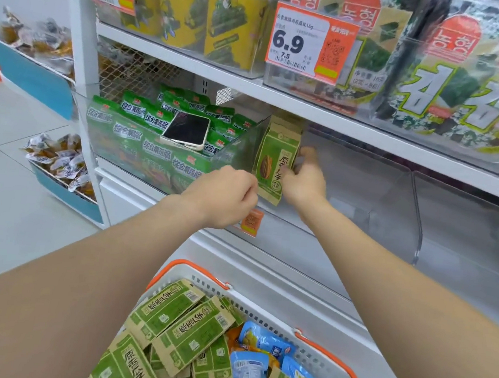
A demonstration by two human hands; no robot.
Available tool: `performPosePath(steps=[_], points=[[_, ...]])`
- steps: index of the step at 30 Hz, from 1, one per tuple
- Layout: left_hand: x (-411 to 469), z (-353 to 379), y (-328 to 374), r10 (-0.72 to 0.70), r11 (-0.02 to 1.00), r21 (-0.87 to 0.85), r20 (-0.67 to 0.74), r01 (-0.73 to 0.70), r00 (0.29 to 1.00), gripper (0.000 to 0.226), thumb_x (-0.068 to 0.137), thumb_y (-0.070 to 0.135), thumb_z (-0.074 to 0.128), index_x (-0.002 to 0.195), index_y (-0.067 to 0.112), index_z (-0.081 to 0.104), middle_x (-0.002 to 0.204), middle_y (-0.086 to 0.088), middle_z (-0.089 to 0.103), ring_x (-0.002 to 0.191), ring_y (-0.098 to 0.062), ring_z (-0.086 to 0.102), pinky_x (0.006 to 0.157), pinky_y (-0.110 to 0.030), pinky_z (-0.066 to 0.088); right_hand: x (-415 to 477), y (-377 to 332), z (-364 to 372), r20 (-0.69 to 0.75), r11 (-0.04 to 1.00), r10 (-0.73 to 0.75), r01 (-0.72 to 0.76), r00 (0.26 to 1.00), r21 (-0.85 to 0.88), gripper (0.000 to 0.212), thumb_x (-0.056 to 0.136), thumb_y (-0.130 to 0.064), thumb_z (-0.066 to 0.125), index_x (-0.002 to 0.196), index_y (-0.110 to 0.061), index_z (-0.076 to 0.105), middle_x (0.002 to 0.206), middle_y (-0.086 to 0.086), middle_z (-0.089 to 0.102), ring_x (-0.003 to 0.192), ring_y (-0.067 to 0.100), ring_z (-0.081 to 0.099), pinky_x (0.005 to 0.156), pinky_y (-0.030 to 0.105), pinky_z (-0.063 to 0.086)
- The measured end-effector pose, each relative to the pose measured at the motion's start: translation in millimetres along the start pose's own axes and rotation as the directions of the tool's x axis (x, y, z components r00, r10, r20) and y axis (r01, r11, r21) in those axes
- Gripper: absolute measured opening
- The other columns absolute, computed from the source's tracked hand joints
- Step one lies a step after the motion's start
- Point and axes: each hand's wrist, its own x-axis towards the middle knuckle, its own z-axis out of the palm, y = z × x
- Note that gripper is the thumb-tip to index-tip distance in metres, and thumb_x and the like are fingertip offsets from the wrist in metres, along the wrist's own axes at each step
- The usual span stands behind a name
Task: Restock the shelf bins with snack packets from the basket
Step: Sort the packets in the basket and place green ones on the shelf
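My right hand (302, 175) pinches a green seed packet (276, 158), holding it upright in the clear bin (362, 198). My left hand (226, 196) is just beside it at the bin's front edge, fingers curled; I cannot tell whether it touches the packet. Left of my hands, a bin of green packs (144, 137) has a phone (187, 130) lying on top. Below my arms, the basket (332, 362) holds more seed packets (175, 327) and blue packets (261, 352). Above are seaweed packs (463, 81) and a 6.9 price tag (303, 42).

Bright even light; soft, edge-warped view
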Motion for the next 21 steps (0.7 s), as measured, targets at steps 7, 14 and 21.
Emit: performPosePath(steps=[7,14,21], points=[[10,8,5,-0.018,0.997,0.074,0.042,0.015,0.999,0.026,0.096,0.034,0.040,0.085,0.023,0.061,0.086,-0.003,0.068,0.082,-0.036,0.061,0.065,-0.038,0.044,23,-2,19,-0.091,0.996,0.086,-0.086,0.992,-0.005,0.026,0.088,-0.015,0.064,0.113,-0.021,0.058,0.109,0.009,0.069,0.104,0.031,0.066,0.088,0.039,0.058],[15,12,6,-0.020,0.993,0.114,0.033,0.016,0.999,0.027,0.096,0.035,0.041,0.088,0.024,0.064,0.090,-0.004,0.068,0.085,-0.037,0.060,0.067,-0.038,0.041,37,-3,22,-0.147,0.992,0.117,-0.109,0.982,0.058,0.019,0.092,-0.017,0.067,0.110,-0.021,0.065,0.110,0.004,0.073,0.098,0.027,0.069,0.083,0.030,0.055],[15,13,5,-0.013,0.996,0.086,0.028,0.011,1.000,0.027,0.094,0.034,0.041,0.082,0.022,0.061,0.080,-0.002,0.065,0.077,-0.034,0.060,0.064,-0.036,0.043,34,-3,20,-0.113,0.984,0.162,-0.152,0.980,0.088,0.030,0.092,-0.017,0.069,0.114,-0.017,0.049,0.102,0.001,0.059,0.099,0.027,0.064,0.080,0.033,0.055]])
